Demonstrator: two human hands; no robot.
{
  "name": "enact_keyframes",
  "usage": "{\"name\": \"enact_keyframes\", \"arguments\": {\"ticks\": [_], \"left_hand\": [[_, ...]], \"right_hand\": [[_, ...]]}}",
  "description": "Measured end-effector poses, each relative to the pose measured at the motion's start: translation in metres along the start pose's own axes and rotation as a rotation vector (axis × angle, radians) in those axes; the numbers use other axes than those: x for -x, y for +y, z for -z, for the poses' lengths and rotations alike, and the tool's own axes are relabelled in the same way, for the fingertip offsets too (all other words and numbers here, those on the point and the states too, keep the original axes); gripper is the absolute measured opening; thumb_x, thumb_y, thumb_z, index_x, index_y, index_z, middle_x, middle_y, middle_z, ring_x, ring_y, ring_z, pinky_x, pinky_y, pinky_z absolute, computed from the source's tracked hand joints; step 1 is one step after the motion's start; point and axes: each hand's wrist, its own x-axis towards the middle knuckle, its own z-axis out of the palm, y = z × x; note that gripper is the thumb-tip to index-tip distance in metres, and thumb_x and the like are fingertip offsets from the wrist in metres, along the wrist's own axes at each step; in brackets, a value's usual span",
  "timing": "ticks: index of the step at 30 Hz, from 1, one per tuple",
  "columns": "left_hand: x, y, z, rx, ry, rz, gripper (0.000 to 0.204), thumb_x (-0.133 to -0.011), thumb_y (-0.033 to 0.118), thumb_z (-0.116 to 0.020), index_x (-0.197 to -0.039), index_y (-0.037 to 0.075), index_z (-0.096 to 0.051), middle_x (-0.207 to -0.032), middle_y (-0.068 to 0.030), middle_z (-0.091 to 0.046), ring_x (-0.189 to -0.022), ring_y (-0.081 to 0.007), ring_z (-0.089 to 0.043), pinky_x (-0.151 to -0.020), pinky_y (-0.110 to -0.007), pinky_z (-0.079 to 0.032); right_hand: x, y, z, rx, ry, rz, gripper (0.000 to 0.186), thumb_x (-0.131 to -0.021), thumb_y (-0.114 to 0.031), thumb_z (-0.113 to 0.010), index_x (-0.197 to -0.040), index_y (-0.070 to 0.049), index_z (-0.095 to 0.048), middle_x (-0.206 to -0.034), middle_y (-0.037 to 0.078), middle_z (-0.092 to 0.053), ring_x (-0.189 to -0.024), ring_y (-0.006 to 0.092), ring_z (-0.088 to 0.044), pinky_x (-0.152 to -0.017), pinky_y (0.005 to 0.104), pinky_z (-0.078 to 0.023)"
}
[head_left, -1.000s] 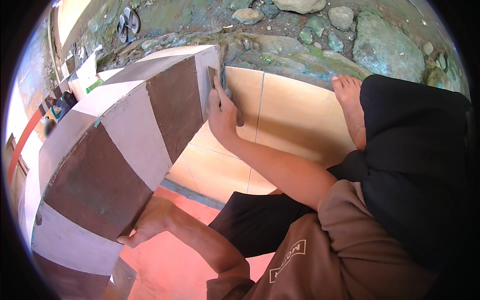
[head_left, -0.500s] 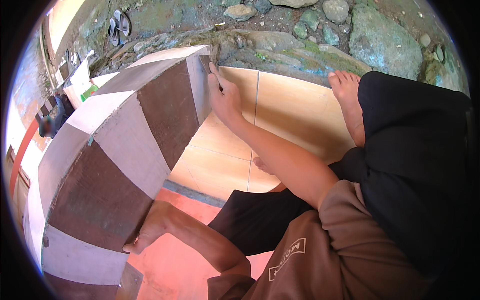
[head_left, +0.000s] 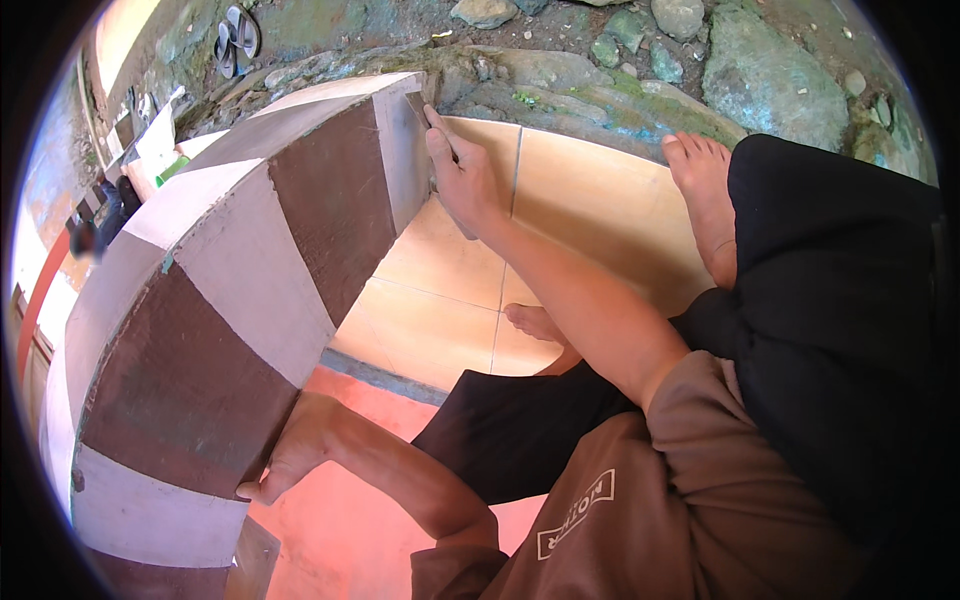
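A low wall (head_left: 225, 240), painted in brown and white blocks, curves along my left side. My right hand (head_left: 465, 175) reaches its far end, fingers closed around a thin, flat grey tool. That tool's tip (head_left: 416, 101) lies against the white end block, and a grey end shows below my wrist; most of it is hidden by my hand. Near the lower edge of the wall rests my left hand (head_left: 295, 450), one digit stretched along the brown and white boundary. Its other fingers are mostly hidden, and I see nothing held in it.
My bare foot (head_left: 703, 185) stands on the beige tiles (head_left: 590, 200). Beyond lie rough stone edging and large rocks (head_left: 770, 80). Pinkish-red floor (head_left: 340, 520) is below my left arm. Sandals (head_left: 238, 38) sit far left, and a blurred person in dark clothing (head_left: 115, 212) is beyond the wall.
The view has shifted slightly. My right hand and its tool sit a little differently at the end block, with more of the tool's tip showing. My left hand stays by the wall's lower edge.
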Motion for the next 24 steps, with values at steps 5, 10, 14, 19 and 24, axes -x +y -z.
{"name": "enact_keyframes", "arguments": {"ticks": [5, 10, 14, 19, 24], "left_hand": [[0.000, 0.004, -0.003, 0.025, 0.034, -0.005, 0.045, -0.083, 0.046, -0.059, -0.116, 0.017, -0.067, -0.131, -0.0017, -0.059, -0.125, -0.0221, -0.053, -0.104, -0.045, -0.041], [-0.009, -0.005, 0.011, 0.008, -0.003, 0.017, 0.043, -0.083, 0.046, -0.060, -0.115, 0.018, -0.067, -0.130, -0.0008, -0.060, -0.124, -0.0214, -0.054, -0.104, -0.045, -0.041], [-0.012, 0.011, 0.008, 0.054, 0.013, -0.021, 0.044, -0.084, 0.046, -0.059, -0.115, 0.018, -0.067, -0.129, -0.0017, -0.060, -0.125, -0.0215, -0.053, -0.104, -0.046, -0.041], [0.001, 0.002, 0.002, 0.022, -0.003, 0.012, 0.044, -0.085, 0.047, -0.057, -0.117, 0.017, -0.067, -0.130, -0.0030, -0.060, -0.127, -0.0235, -0.051, -0.105, -0.046, -0.040], [0.003, 0.009, 0.006, 0.000, -0.021, -0.008, 0.046, -0.085, 0.047, -0.056, -0.119, 0.017, -0.065, -0.132, -0.0034, -0.058, -0.129, -0.0243, -0.050, -0.106, -0.046, -0.040]], "right_hand": [[-0.006, 0.003, -0.010, 0.005, 0.012, -0.001, 0.050, -0.104, -0.042, -0.050, -0.143, -0.010, -0.056, -0.067, 0.005, -0.051, -0.065, 0.0109, -0.045, -0.063, 0.0292, -0.043], [-0.007, -0.004, -0.006, 0.015, 0.104, -0.064, 0.052, -0.105, -0.042, -0.049, -0.142, -0.006, -0.055, -0.069, 0.008, -0.056, -0.067, 0.0132, -0.047, -0.066, 0.0306, -0.045], [-0.008, -0.009, -0.029, -0.057, 0.055, -0.093, 0.052, -0.106, -0.040, -0.047, -0.142, -0.003, -0.055, -0.071, 0.011, -0.059, -0.068, 0.0154, -0.051, -0.071, 0.0326, -0.047], [-0.019, -0.007, -0.031, -0.058, 0.178, -0.134, 0.053, -0.106, -0.038, -0.046, -0.142, 0.000, -0.053, -0.089, 0.023, -0.069, -0.083, 0.0270, -0.066, -0.081, 0.0380, -0.050], [-0.018, -0.033, -0.024, -0.156, 0.090, -0.394, 0.056, -0.107, -0.043, -0.045, -0.149, -0.006, -0.047, -0.064, 0.000, -0.047, -0.059, 0.0124, -0.052, -0.049, 0.0333, -0.046]]}}
